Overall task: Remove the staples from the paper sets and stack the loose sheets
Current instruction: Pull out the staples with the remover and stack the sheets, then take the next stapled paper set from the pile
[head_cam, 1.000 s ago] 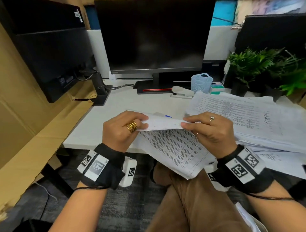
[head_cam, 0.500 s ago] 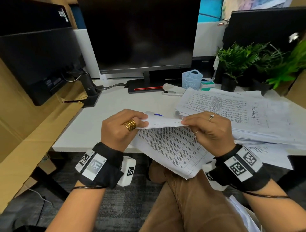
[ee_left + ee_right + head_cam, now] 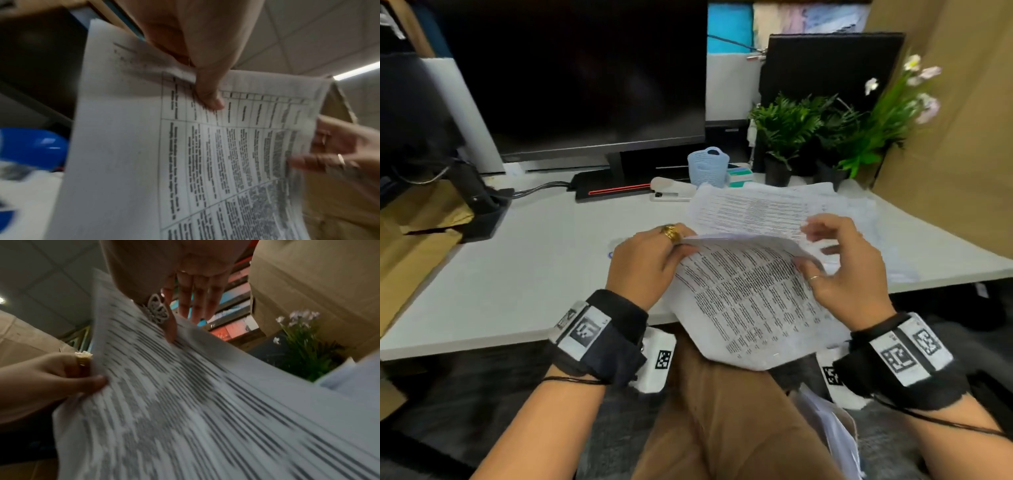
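- Paper set [image 3: 746,301] of printed tables hangs over the counter [image 3: 524,274] edge and the person's lap, its top sheet [image 3: 750,214] lifted and folded back
- Left hand [image 3: 645,263] pinches the set's upper left corner, thumb on the printed page; right hand [image 3: 849,270] has its fingers loosely spread, thumb touching the page's right edge
- Paper pile [image 3: 859,212] lies on the counter just behind; stapler [image 3: 671,190], small basket [image 3: 707,167] and plants [image 3: 801,126] stand farther back

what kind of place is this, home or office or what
Most likely an office desk or cubicle. A dark monitor stands on a white desk, a stapler lies near its base, and a stack of printed forms sits beside potted plants.
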